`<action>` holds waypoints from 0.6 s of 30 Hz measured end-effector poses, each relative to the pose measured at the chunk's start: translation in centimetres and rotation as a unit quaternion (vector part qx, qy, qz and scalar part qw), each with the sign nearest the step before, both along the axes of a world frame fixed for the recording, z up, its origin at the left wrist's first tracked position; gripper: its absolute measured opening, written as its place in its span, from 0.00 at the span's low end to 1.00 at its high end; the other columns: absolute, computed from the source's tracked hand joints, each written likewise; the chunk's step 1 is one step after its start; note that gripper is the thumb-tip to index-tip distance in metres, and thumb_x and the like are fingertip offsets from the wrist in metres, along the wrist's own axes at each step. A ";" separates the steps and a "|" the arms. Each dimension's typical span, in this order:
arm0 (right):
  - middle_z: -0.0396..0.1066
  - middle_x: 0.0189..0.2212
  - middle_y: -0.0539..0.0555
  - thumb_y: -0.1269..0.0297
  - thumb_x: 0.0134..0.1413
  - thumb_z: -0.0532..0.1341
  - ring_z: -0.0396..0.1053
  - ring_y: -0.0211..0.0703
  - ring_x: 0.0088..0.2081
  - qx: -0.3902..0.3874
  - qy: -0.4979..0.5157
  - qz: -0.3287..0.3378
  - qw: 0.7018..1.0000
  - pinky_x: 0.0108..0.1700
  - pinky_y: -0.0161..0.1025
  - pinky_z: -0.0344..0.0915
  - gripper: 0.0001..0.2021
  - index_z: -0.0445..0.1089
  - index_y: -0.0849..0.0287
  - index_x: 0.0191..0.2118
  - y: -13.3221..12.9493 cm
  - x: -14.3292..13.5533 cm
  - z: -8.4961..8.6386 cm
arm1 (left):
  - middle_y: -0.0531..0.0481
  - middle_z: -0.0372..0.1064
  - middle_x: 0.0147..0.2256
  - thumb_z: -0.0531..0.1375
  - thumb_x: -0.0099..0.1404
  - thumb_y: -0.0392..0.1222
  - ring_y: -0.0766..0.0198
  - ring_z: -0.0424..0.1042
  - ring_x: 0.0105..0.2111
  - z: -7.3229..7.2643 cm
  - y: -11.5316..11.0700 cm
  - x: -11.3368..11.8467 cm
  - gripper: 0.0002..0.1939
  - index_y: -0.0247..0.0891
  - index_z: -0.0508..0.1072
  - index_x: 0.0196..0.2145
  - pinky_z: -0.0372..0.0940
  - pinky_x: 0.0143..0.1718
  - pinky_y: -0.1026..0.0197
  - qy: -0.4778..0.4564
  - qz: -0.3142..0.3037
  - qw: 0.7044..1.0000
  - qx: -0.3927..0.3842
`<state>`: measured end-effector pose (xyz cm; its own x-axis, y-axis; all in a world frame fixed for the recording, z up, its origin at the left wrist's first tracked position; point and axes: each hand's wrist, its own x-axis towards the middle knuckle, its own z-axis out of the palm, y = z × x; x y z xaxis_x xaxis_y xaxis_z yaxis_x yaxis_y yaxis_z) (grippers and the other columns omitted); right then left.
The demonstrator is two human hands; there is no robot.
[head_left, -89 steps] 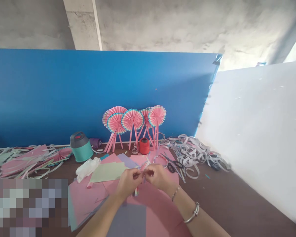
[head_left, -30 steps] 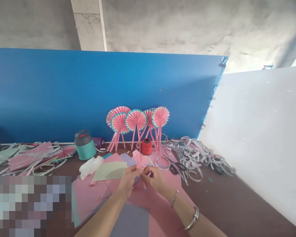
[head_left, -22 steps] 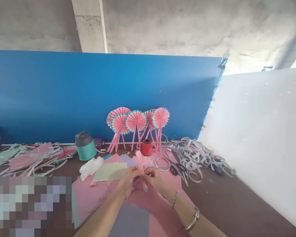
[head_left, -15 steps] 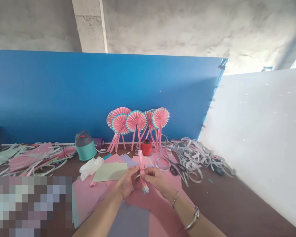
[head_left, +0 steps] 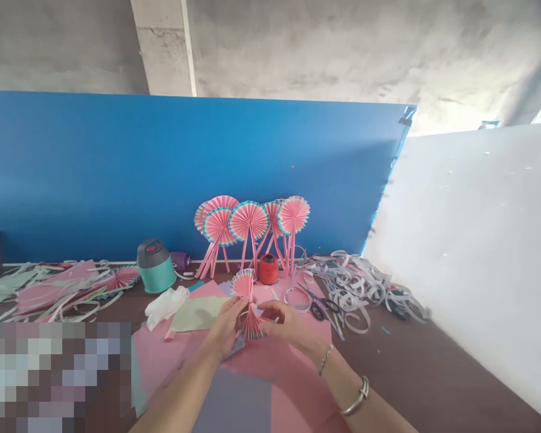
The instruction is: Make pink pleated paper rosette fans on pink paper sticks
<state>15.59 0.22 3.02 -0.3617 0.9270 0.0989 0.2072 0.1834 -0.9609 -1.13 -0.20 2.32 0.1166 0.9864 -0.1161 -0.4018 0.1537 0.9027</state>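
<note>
My left hand (head_left: pixel 229 322) is closed on a pleated pink paper fan (head_left: pixel 252 322), pinching it at its narrow middle. Its pleats spread out above and below that waist, with a pale, multicoloured edge at the top. On the other side, my right hand (head_left: pixel 283 322) curls around the lower right pleats, thumb and fingers bent against the paper. Part of the fan is hidden behind the fingers. Beneath both hands lie pink paper sheets (head_left: pixel 297 373) and a grey-purple sheet (head_left: pixel 237 403).
Several finished round fans (head_left: pixel 249 221) lean against the blue partition (head_left: pixel 162 156). A red spool-like object (head_left: pixel 268 270) stands before them. To the right are scissors (head_left: pixel 324 308) and a heap of paper strips (head_left: pixel 347 282); to the left, a teal container (head_left: pixel 156 270) and crumpled white plastic (head_left: pixel 166 307).
The folded pink strip has been spread into fan shapes above and below its middle. Its top has tilted left, and my right hand's fingers have shifted and parted more.
</note>
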 end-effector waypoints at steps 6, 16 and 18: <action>0.75 0.28 0.53 0.68 0.46 0.60 0.69 0.40 0.28 0.090 -0.071 -0.046 0.992 0.31 0.36 0.63 0.08 0.74 0.59 0.33 0.6 0.2 -0.6 | 0.52 0.71 0.22 0.64 0.52 0.55 0.65 0.69 0.21 0.2 0.4 -0.3 0.18 0.35 0.72 0.29 0.61 0.25 0.64 0.046 0.018 0.999 0.018; 0.74 0.31 0.55 0.79 0.40 0.54 0.69 0.43 0.32 0.252 -0.201 -0.088 0.942 0.34 0.38 0.63 0.13 0.72 0.59 0.32 0.5 1.2 -0.2 | 0.51 0.70 0.21 0.67 0.48 0.49 0.64 0.69 0.24 0.0 1.0 -1.4 0.15 0.34 0.72 0.22 0.61 0.30 0.63 0.135 -0.013 0.990 0.027; 0.74 0.30 0.53 0.78 0.40 0.55 0.68 0.40 0.30 0.215 -0.167 -0.080 0.959 0.32 0.36 0.63 0.12 0.71 0.59 0.31 0.4 1.1 0.1 | 0.52 0.70 0.21 0.66 0.49 0.49 0.65 0.69 0.23 0.1 1.0 -1.7 0.14 0.34 0.71 0.23 0.60 0.29 0.63 0.139 -0.019 0.990 0.021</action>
<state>16.70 0.64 3.11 -0.2959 0.8727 0.3884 0.5491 0.4881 -0.6785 -2.78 0.79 2.43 0.1231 0.9865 -0.1083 -0.1315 0.1244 0.9835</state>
